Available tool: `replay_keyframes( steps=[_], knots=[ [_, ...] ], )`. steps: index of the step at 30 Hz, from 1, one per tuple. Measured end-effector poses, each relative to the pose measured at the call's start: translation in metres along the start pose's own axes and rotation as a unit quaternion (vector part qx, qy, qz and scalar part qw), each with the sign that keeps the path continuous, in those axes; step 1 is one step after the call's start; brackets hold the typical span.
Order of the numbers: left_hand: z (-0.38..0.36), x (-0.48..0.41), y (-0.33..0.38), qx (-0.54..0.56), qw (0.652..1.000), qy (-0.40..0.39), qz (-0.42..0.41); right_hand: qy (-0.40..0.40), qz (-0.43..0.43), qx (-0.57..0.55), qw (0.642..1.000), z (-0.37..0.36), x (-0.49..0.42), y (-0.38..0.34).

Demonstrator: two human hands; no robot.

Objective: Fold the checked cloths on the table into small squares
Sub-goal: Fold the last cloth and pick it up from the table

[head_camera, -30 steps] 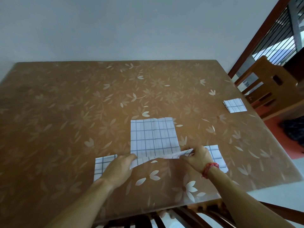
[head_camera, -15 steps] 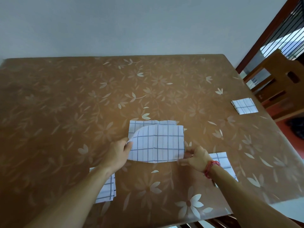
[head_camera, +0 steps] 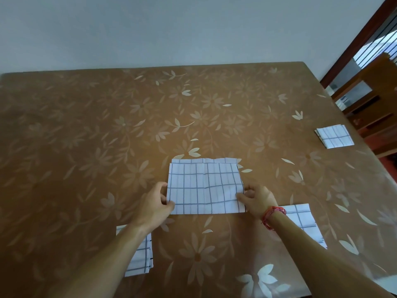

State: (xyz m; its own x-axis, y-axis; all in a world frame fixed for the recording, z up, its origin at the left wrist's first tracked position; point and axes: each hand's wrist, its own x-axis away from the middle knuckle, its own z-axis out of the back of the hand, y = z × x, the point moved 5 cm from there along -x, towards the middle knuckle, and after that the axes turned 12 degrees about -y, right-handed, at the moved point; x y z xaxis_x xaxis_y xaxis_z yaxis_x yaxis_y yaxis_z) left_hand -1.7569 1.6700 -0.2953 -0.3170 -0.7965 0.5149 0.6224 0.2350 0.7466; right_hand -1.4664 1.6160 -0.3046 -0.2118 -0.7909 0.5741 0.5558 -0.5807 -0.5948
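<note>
Lying doubled, edges uneven: checked cloth

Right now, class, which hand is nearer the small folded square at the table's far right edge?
Right. The right hand pinches the right edge of the middle cloth, toward the folded square; the left hand holds the opposite edge, farther away.

The table has a smooth, glossy brown cover printed with pale flowers, and it reflects light near its front edge. Whether the cover is plastic or glass cannot be told. The checked cloth in the middle is thin, matt woven fabric, lightly creased. The small folded cloth at the far right looks the same. A band of red thread circles the right wrist. The chair is varnished wood, and the wall is matt.
</note>
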Motion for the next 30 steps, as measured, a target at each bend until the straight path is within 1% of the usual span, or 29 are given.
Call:
replay_keyframes(
  steps=[6,12,15,17,19,23,27,30],
  knots=[
    [-0.002,-0.002,-0.003,-0.032,0.999,0.012,-0.026,0.032,0.002,0.006,0.999,0.001,-0.006,-0.002],
    [-0.003,-0.009,-0.006,-0.059,0.994,0.063,-0.066,0.076,-0.004,0.028,0.997,-0.002,-0.009,0.001],
    [-0.003,-0.01,-0.009,-0.091,0.988,0.08,-0.099,0.096,-0.007,0.036,0.995,-0.004,-0.005,0.0],
    [-0.005,-0.005,-0.008,-0.166,0.972,0.095,-0.135,0.106,-0.011,0.074,0.992,-0.007,0.003,-0.003],
    [-0.016,0.005,-0.005,-0.256,0.945,0.093,-0.18,0.115,0.005,0.125,0.986,-0.015,0.013,-0.008],
    [-0.053,0.032,-0.001,-0.361,0.897,0.043,-0.251,0.12,0.104,0.211,0.964,-0.051,0.034,-0.022],
    [-0.076,0.043,-0.01,-0.432,0.865,0.026,-0.253,0.13,0.203,0.303,0.922,-0.088,0.054,-0.033],
    [-0.082,0.041,-0.014,-0.467,0.85,0.039,-0.243,0.095,0.232,0.346,0.904,-0.112,0.064,-0.036]
  ],
)
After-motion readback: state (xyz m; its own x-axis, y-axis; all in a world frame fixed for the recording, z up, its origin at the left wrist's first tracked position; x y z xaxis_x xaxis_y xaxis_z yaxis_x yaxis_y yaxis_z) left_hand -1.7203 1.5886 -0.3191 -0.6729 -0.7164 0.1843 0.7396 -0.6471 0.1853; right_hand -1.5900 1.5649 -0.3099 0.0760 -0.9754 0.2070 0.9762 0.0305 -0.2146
